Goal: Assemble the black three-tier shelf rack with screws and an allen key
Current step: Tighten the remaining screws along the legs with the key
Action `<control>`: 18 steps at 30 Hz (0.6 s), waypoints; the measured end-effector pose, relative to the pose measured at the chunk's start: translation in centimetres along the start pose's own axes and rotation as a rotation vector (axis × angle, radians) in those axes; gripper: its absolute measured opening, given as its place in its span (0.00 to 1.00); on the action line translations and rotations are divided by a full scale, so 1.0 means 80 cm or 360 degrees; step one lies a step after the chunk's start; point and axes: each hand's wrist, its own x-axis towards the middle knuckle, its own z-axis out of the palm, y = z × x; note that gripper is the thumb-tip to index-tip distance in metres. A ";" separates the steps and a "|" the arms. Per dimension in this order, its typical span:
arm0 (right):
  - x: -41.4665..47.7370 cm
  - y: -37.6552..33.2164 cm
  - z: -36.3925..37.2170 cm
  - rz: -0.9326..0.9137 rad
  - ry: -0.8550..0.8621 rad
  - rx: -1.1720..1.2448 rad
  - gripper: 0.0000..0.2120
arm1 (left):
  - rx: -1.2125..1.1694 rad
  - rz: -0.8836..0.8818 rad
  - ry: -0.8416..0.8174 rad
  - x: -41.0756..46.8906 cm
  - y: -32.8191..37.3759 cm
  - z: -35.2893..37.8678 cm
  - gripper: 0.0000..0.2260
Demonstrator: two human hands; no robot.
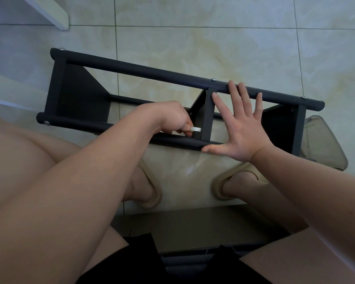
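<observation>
dim soft daylight, wide-angle edge distortion

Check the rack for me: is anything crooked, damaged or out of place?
Nothing looks damaged or spilled. The rack lies on its side on the floor and looks square. One oddity: its right end overlaps a translucent grey plastic item; whether it rests on that cannot be told.

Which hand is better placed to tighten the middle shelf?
Left: the left hand grips the silver allen key at the black middle shelf panel; the right hand lies open across black rails.
</observation>
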 end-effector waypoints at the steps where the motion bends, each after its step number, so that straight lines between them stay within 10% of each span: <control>1: 0.000 0.000 0.000 0.0001 0.0001 -0.0001 0.59 | 0.0009 0.0003 -0.0001 0.000 0.000 0.000 0.10; 18: 0.000 0.001 0.001 0.0001 0.0004 0.0005 0.59 | 0.0052 -0.0029 0.0029 0.007 -0.012 0.000 0.05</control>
